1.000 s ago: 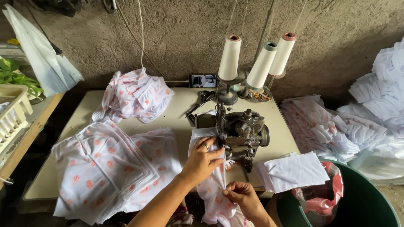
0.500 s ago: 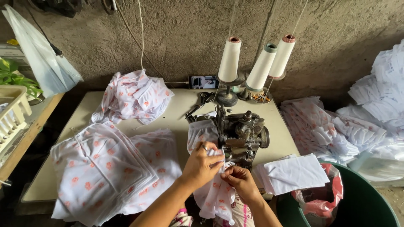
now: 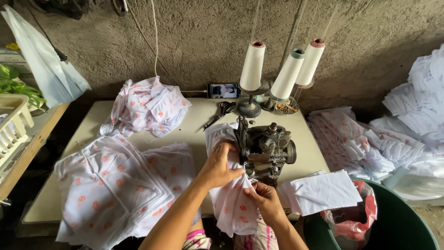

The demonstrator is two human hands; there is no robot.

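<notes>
Fabric, a white piece printed with small orange motifs [image 3: 231, 203], is the thing in hand in the head view, and it lies draped over the front edge of the worktop [image 3: 194, 132] with its long axis running from the far side of the sewing machine [image 3: 267, 150] toward the person. The left hand [image 3: 221, 164] lies flat on the cloth just left of the machine, fingers curled down onto it, pressing rather than pinching. The right hand [image 3: 262, 196] sits in front of the machine, nearer the person, its grip pinched shut on the cloth's edge right below the needle area. So the cloth lies between both hands, and the right hand is the nearer one to the machine's foot. The needle and foot themselves are hidden behind the knuckles and the machine's dark body. Left of the machine lies a stack of printed pieces [image 3: 115, 190]; behind it stand three thread cones [image 3: 286, 69]; the cloth's lower end is cut off by the frame.
</notes>
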